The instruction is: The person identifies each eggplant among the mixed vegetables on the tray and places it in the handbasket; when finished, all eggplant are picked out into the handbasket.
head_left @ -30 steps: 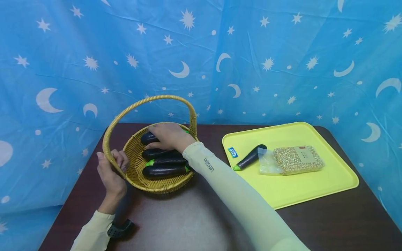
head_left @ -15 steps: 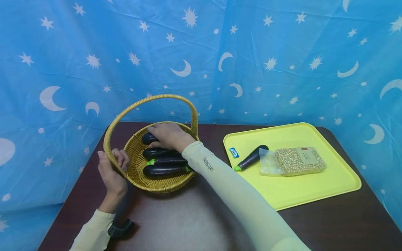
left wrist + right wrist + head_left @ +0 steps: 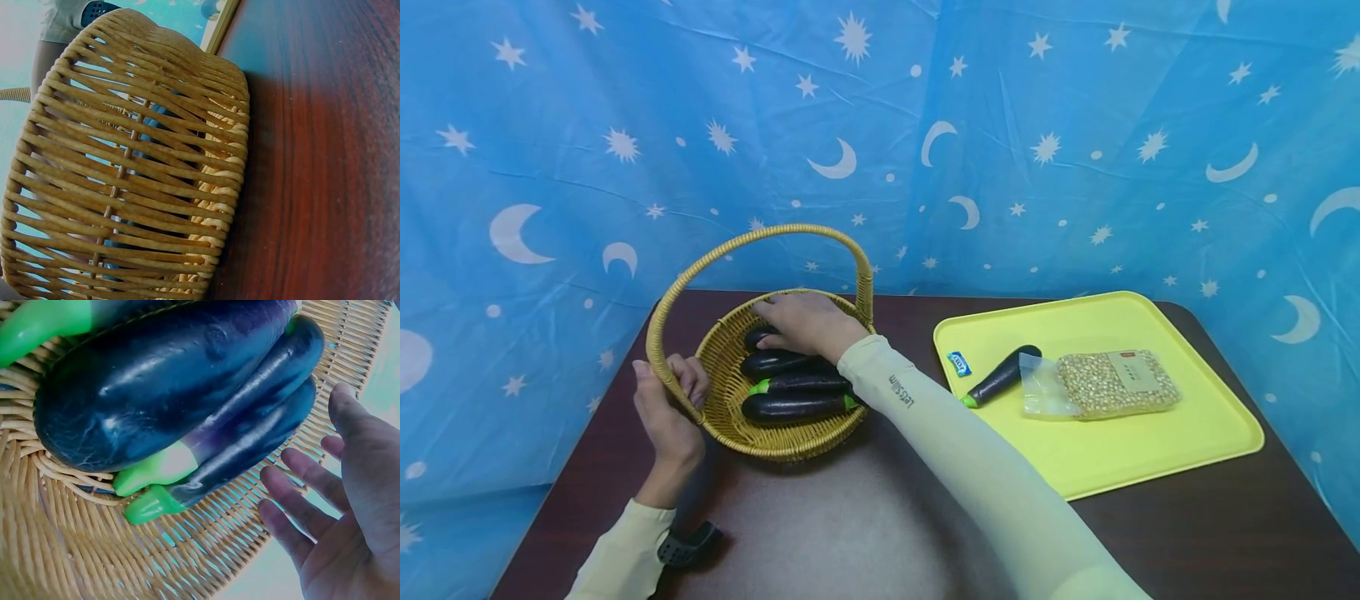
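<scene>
Inside the yellow wicker basket (image 3: 722, 408), several dark eggplants (image 3: 793, 407) with green stems lie side by side. At the lower left of the handle (image 3: 658, 333), my left hand (image 3: 670, 408) grips the basket, fingers curled round the handle's foot. My right hand (image 3: 808, 323) hovers over the far side of the basket, partly covering the farthest eggplant (image 3: 762, 337). In the right wrist view this hand (image 3: 350, 506) has its fingers spread with nothing between them, apart from the nearest eggplant (image 3: 256, 444). The left wrist view is filled by the basket's woven side (image 3: 125, 169); the left fingers are hidden there.
On the right of the dark table (image 3: 850, 517) lies a yellow tray (image 3: 1120, 458). It bears another eggplant (image 3: 1002, 377), a clear bag of pale grains (image 3: 1112, 385) and a small blue packet (image 3: 958, 363). A blue starry cloth (image 3: 880, 150) hangs behind.
The farthest eggplant has shifted lower and rightward into the basket, and my right hand has let go of it. My left hand has kept its grip. The tray's things look unmoved.
</scene>
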Motion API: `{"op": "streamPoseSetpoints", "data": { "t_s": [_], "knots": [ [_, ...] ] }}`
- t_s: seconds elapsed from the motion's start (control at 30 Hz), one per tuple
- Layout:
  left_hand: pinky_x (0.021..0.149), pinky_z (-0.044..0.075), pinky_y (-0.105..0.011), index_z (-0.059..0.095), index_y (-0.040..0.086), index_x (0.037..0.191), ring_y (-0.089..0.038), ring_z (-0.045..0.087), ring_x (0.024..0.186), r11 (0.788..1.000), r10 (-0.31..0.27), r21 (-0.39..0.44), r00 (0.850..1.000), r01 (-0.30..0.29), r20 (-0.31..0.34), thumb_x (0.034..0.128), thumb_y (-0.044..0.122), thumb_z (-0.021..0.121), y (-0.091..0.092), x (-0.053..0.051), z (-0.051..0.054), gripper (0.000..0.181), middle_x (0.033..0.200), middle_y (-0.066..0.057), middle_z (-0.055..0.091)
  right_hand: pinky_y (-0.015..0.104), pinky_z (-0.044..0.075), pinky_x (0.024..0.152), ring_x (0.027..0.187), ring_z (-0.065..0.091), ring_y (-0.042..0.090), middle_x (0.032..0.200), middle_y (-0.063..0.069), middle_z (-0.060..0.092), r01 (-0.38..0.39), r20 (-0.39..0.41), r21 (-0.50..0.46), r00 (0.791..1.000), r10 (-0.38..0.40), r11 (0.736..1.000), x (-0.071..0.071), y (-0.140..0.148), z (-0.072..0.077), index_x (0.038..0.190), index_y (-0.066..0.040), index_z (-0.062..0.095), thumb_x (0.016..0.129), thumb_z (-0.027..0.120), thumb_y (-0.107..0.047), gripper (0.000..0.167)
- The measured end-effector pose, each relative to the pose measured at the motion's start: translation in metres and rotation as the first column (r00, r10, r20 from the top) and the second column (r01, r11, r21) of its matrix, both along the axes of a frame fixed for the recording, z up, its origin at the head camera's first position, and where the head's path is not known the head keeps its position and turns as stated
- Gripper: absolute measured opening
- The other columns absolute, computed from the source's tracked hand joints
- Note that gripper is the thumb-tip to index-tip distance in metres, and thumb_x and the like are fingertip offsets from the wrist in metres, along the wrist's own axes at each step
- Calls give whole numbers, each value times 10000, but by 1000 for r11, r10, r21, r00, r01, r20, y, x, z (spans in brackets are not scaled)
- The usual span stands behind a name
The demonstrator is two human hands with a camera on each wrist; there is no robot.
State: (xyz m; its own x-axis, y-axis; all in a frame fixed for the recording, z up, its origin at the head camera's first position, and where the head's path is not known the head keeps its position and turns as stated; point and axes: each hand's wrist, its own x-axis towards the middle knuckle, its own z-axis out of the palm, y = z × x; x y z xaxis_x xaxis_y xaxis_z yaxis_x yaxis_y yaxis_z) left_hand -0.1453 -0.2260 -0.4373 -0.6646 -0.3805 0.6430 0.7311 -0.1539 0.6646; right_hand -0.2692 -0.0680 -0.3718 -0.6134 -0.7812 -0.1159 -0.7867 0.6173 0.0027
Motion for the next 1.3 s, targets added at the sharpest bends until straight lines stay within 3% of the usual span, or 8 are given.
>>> {"op": "streamPoseSetpoints", "data": {
  "t_s": [0.2,0.43,0.63,0.97,1.3],
  "knots": [
    [421,168,-287,298,-40,656,-121,247,448,1000,-9,4,1000,9,-2,1164,339,332,-2,-2,0,635,551,-38,309,377,431,1099,1277,583,166,1421,-1,585,-12,11,-13,1000,12,1000,1,4,8,1562,-188,476,1097,489,-535,581],
    [418,170,-290,312,-41,657,-117,252,443,1000,-20,0,1000,20,-4,1165,339,327,-4,-8,2,635,545,-50,312,387,435,1074,1195,597,173,1315,-1,613,-64,-16,-8,998,64,998,8,22,16,1531,-159,519,1111,469,-525,560],
    [420,176,-289,308,-47,658,-118,258,443,1000,-6,-8,1000,6,-1,1167,331,317,-6,-8,0,634,544,-46,318,432,400,1126,1259,575,211,1389,13,606,-99,-73,2,992,99,995,18,41,14,1542,-177,518,1109,497,-512,548],
    [423,183,-284,304,-46,661,-119,264,448,1000,-18,-7,1000,18,-5,1166,330,332,-9,-9,-2,631,553,-40,318,451,417,1112,1270,576,231,1365,14,625,-169,-153,-50,975,160,984,35,71,17,1458,-198,596,1092,603,-381,409],
    [420,179,-284,304,-45,652,-123,261,443,1000,-28,-4,999,28,-18,1168,313,322,-10,-11,0,628,546,-42,318,419,451,1067,1217,589,232,1300,24,655,-203,-170,-155,970,176,967,51,115,26,1379,-176,659,1068,656,-346,354]
  ]
}}
